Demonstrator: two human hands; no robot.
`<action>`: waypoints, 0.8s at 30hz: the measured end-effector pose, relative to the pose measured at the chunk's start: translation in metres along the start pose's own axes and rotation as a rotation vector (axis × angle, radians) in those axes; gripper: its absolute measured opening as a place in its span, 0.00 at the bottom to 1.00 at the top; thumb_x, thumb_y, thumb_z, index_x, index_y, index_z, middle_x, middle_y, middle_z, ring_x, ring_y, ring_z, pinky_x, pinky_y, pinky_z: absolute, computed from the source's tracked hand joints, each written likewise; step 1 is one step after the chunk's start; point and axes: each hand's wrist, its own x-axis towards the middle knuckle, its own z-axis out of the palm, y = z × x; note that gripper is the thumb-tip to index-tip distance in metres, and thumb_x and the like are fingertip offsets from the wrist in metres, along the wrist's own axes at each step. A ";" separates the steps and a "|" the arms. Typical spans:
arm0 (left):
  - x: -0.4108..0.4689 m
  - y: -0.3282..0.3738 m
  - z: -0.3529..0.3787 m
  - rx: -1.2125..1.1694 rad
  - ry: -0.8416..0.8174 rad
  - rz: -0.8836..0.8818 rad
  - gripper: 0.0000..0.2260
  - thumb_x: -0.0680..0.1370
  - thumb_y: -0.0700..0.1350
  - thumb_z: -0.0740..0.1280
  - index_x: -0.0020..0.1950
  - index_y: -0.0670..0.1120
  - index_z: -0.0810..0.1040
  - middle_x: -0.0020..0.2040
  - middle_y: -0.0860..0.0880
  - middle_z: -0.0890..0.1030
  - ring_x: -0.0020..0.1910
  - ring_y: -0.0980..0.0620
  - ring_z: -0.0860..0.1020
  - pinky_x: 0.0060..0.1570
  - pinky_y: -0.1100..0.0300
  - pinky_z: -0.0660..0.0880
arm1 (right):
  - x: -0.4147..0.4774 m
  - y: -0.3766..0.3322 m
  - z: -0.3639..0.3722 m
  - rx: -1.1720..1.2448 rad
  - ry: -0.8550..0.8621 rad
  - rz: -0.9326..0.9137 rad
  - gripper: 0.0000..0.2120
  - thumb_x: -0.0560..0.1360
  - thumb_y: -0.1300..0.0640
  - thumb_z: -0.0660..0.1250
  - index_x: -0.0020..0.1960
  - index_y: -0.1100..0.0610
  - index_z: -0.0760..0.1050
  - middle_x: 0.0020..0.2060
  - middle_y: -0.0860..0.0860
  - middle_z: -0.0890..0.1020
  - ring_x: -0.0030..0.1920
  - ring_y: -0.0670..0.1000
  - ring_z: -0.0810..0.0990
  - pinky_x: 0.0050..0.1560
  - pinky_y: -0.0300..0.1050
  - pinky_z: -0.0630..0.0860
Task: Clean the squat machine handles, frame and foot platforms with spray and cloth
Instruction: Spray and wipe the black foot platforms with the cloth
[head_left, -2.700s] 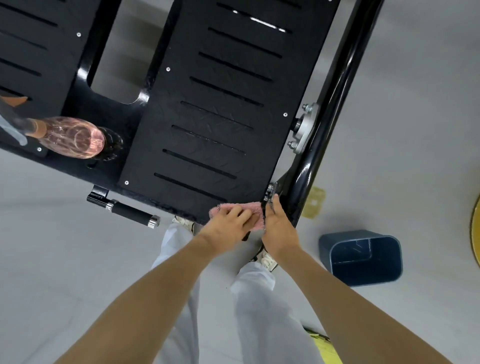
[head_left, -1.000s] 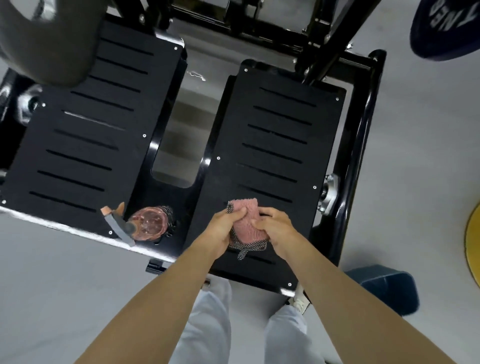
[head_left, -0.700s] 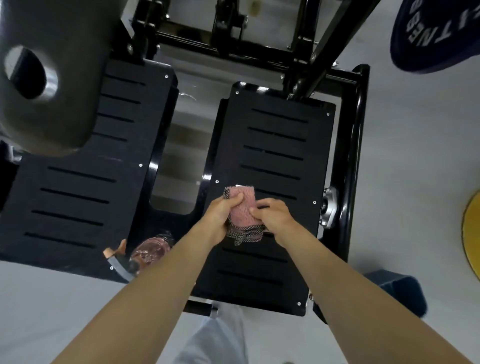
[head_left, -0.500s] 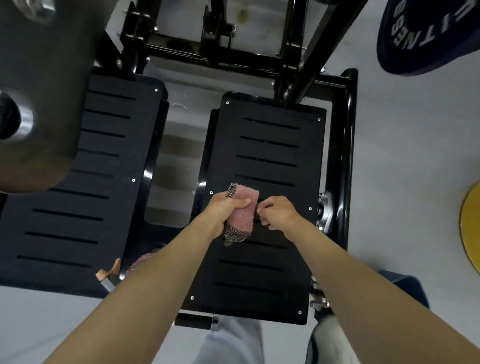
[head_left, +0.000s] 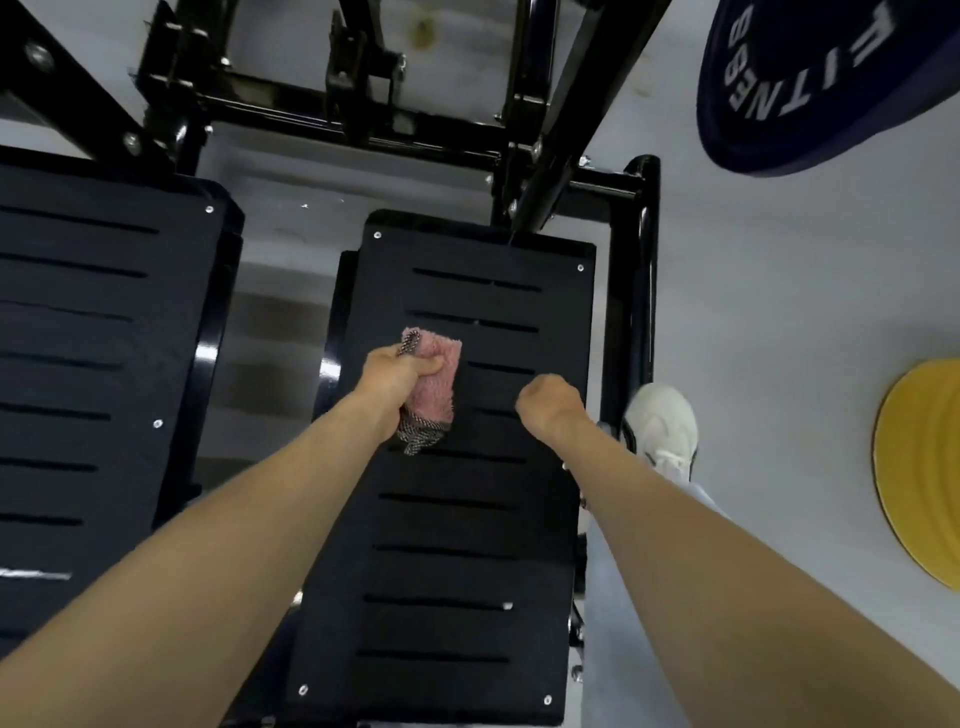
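My left hand (head_left: 396, 384) grips a folded pink cloth (head_left: 435, 384) with a dark woven edge, held over the middle of the right foot platform (head_left: 447, 545), a black slotted plate. My right hand (head_left: 549, 402) hovers a little to the right of the cloth, fingers curled, holding nothing. The left foot platform (head_left: 98, 364) lies at the left. The black frame tube (head_left: 641, 291) runs along the right platform's far side. The spray bottle is out of view.
A dark blue weight plate (head_left: 810, 78) hangs at the top right and a yellow plate (head_left: 930, 467) lies on the grey floor at the right. My white shoe (head_left: 662, 426) stands beside the frame. Black linkage bars (head_left: 363, 88) cross the top.
My right hand has let go of the cloth and moved to the right; the left hand alone holds it now. The view has moved forward over the right platform, and the spray bottle has dropped out of sight.
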 end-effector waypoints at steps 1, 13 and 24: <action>0.010 0.007 0.003 0.020 0.025 0.013 0.05 0.75 0.34 0.70 0.50 0.41 0.79 0.44 0.45 0.82 0.42 0.49 0.81 0.41 0.58 0.78 | 0.010 -0.007 -0.003 -0.019 0.003 -0.025 0.06 0.78 0.62 0.58 0.43 0.61 0.71 0.43 0.53 0.73 0.45 0.56 0.76 0.44 0.44 0.72; 0.143 0.108 -0.004 1.097 0.682 0.343 0.12 0.77 0.40 0.63 0.59 0.40 0.77 0.58 0.38 0.76 0.59 0.37 0.74 0.54 0.47 0.74 | 0.110 -0.023 -0.032 -0.361 0.168 -0.252 0.36 0.79 0.58 0.62 0.78 0.56 0.44 0.77 0.57 0.39 0.76 0.57 0.47 0.70 0.50 0.66; 0.161 0.079 0.090 1.409 0.521 0.625 0.19 0.74 0.35 0.64 0.65 0.42 0.72 0.62 0.43 0.70 0.61 0.42 0.67 0.52 0.51 0.69 | 0.125 0.005 -0.037 -0.258 0.216 -0.219 0.35 0.81 0.53 0.58 0.78 0.60 0.39 0.77 0.55 0.37 0.77 0.54 0.41 0.77 0.49 0.52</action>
